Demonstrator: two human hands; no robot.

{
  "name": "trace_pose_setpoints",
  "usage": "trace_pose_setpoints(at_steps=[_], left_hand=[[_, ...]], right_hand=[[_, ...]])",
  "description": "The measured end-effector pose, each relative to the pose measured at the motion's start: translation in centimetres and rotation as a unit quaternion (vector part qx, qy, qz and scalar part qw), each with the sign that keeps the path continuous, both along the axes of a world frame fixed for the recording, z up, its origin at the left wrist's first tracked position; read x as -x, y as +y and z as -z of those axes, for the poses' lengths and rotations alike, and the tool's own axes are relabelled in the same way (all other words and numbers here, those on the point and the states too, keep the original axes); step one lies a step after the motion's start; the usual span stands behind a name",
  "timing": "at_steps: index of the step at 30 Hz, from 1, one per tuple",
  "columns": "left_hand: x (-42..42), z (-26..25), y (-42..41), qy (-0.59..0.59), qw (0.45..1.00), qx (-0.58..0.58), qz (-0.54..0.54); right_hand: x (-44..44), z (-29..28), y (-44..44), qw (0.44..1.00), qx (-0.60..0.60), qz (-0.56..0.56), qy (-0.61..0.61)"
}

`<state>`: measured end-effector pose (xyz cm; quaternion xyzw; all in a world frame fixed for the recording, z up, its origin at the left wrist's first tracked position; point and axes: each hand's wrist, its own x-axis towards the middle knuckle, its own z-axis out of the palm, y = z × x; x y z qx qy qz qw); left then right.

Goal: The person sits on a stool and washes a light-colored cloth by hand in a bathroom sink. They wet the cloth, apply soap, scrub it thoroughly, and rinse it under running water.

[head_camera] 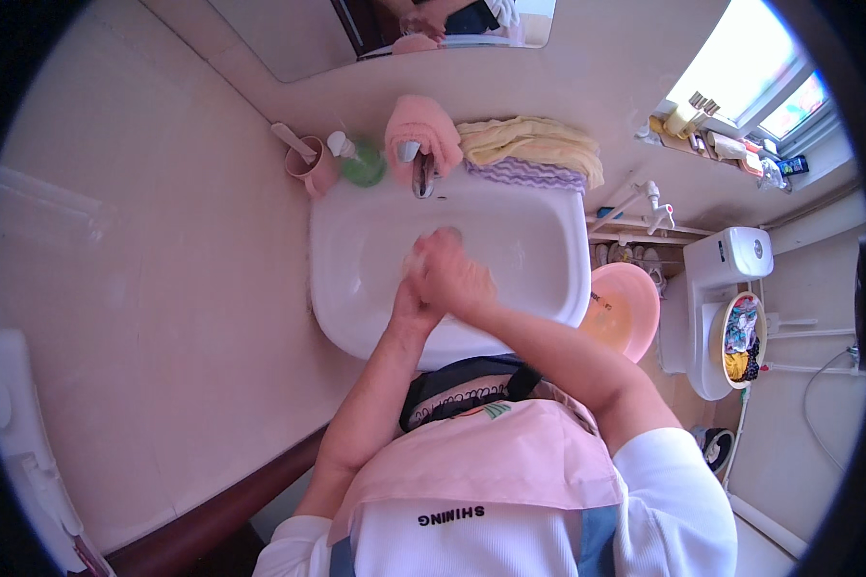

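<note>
Over the bowl of a white ceramic washbasin (pixel 541 252), my two hands are pressed together. My right hand (pixel 458 278) lies across my left hand (pixel 413 297) and hides much of it. Both are blurred, and a whitish film like lather shows at the fingers. Whether anything sits between the palms is hidden. Beyond the fingertips is the chrome faucet (pixel 423 177), its body wrapped in a pink towel cloth (pixel 426 119). No stream of water is visible at the spout.
Along the basin's back stand a pink cup (pixel 309 169) with a white-handled item, a green pump bottle (pixel 362 164) and folded yellow cloths (pixel 527 141). To the right are a pink plastic tub (pixel 639 303) on the floor and a toilet (pixel 725 256) bearing a laundry basin (pixel 725 360).
</note>
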<state>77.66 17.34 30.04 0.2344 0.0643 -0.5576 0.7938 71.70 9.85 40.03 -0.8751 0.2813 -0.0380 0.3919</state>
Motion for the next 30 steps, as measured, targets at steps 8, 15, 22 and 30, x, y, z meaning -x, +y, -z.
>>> trace_pose_setpoints(at_steps=[8,15,22,30], left_hand=[[-0.5,0.3,-0.5,0.095,0.961,0.241,0.097],[1.2,-2.0,-1.0,0.014,0.999,-0.038,0.015],[-0.4,0.3,-0.6,0.015,0.997,0.067,0.031],[-0.9,0.1,-0.3,0.027,0.982,0.168,0.087]], right_hand=[[-3.7,11.9,5.4,0.878,0.315,0.299,-0.201],[-2.1,6.0,-3.5,0.977,-0.035,0.190,-0.091],[-2.9,8.3,3.5,0.943,0.286,0.167,-0.026],[-1.0,5.4,0.3,0.984,0.132,0.087,-0.077]])
